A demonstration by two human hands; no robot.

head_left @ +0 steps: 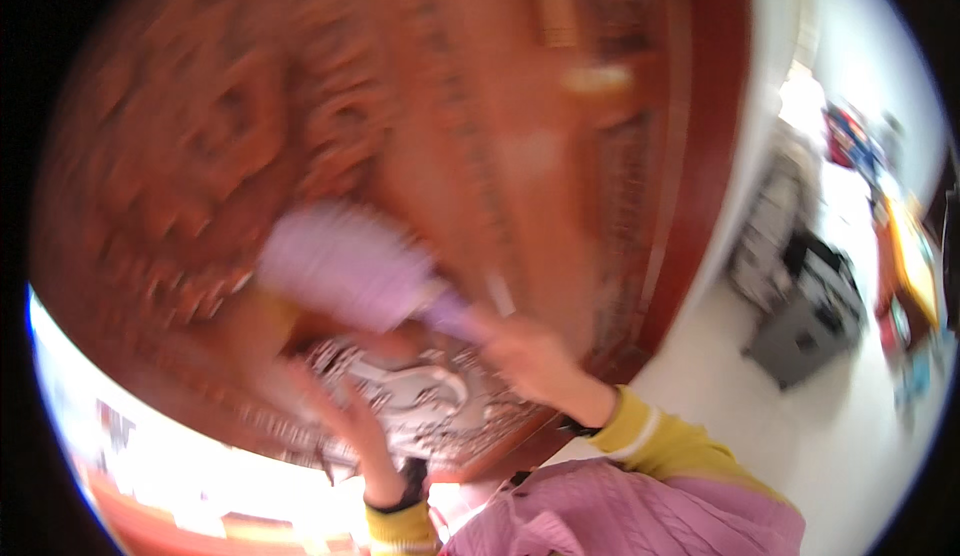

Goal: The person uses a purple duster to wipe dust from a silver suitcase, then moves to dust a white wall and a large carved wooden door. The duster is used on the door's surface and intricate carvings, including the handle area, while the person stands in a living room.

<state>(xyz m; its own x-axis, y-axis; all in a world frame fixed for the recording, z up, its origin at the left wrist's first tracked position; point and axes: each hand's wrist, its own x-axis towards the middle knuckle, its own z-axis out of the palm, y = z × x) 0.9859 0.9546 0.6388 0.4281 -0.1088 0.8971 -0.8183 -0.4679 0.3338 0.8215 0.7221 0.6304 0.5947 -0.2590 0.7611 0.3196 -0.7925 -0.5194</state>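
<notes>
- The purple handle (455, 317) of a lilac duster (342, 266) is gripped by the right hand (535, 361).
- The left hand (350, 424) is spread, apparently empty.
- The duster is held over carved wood (235, 121); contact is blurred.
- Work seems under way; finished parts cannot be told from unfinished.

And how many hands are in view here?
2: the right hand, gripping the lilac duster, and the left hand, open below it in the picture. Blur further back could hide others.
</notes>
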